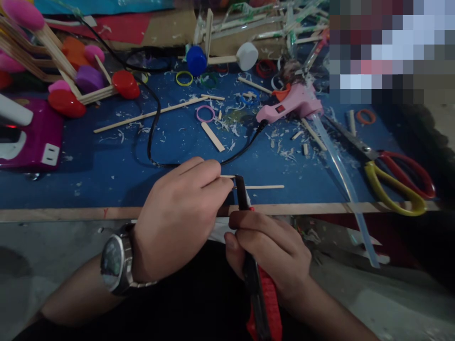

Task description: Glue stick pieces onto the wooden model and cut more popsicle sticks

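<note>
We are holding both hands at the near edge of a blue table [88, 189]. Our left hand [181, 213], with a watch [115, 265] on its wrist, is pinching a pale strip of wood [227, 176] that is showing only a little past the forefinger. Our right hand [273, 246] is closing its fingers round a red and black tool [266, 303], perhaps a small saw, whose dark end is pointing away from us.

A thin stick [265, 187] is lying to the right of the left fingertips and just ahead of the right knuckles. We are not able to tell whether it is the same piece that the left hand is gripping, because the dark end is hiding the place between.

The stick's long axis is running left to right, while the tool is running away from our body, so the two are crossing nearly square. The left fingertips are sitting nearer to the dark end than the right ones. Beyond, a pink glue gun [302, 102] and scissors [368, 150] are lying on the table.
</note>
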`<state>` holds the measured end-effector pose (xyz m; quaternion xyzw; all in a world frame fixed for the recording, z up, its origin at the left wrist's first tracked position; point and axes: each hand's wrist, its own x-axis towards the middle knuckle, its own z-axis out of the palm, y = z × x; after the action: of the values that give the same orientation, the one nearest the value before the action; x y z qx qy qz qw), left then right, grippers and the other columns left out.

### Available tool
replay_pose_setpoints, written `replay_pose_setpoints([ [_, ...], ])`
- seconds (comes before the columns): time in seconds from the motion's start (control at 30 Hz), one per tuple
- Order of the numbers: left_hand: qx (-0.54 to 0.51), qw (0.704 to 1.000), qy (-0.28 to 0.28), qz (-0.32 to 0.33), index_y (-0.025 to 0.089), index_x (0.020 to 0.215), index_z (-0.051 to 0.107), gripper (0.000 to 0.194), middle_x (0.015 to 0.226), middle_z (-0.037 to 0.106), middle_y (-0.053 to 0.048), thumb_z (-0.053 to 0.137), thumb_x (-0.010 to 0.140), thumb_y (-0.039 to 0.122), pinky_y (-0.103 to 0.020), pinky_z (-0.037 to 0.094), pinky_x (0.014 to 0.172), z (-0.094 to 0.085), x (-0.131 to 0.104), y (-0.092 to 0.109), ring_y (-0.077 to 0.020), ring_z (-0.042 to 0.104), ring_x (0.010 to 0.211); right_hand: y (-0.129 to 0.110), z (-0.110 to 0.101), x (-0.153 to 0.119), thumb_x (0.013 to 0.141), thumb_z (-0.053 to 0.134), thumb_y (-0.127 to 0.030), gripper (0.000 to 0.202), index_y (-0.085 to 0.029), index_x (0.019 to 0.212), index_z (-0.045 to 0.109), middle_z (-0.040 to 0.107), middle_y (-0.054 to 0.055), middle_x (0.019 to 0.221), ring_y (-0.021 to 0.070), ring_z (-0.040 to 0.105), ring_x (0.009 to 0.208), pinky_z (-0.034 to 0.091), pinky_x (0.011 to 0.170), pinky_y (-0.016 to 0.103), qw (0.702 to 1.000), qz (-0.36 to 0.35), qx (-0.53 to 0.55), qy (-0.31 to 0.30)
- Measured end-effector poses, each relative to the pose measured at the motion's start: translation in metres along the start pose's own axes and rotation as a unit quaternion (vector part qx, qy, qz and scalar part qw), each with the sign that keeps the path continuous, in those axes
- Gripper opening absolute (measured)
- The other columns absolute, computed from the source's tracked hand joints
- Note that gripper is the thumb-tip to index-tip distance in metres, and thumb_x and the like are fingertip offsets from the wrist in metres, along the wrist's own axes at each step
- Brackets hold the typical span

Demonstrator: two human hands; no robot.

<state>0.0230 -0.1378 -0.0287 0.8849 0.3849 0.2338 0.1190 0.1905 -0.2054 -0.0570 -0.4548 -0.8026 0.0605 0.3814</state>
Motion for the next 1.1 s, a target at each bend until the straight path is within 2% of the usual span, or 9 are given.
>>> replay_pose_setpoints([
  [0.4,0.006,1.0,0.004,0.001,0.019,0.073,0.062,0.026,0.075,0.056,-0.003,0.054,0.091,0.002,-0.032,0.044,0.066,0.002,-0.001,-0.001,-0.0175,0.049,0.073,-0.002,-0.001,-0.004,0.086,0.061,-0.004,0.02,-0.019,0.075,0.056,0.07,0.002,0.08,0.0129,0.065,0.065,0.052,0.055,0.026,0.999,-0.037,-0.011,0.001],
  [1.1,-0.017,1.0,0.018,0.005,0.016,0.075,0.066,0.026,0.074,0.056,-0.002,0.053,0.095,0.004,-0.032,0.042,0.063,0.004,-0.002,-0.003,-0.0164,0.049,0.072,-0.007,0.001,-0.013,0.09,0.06,-0.007,0.022,-0.02,0.074,0.053,0.066,-0.001,0.075,0.0118,0.059,0.061,0.049,0.056,0.029,1.0,-0.024,-0.007,0.016],
])
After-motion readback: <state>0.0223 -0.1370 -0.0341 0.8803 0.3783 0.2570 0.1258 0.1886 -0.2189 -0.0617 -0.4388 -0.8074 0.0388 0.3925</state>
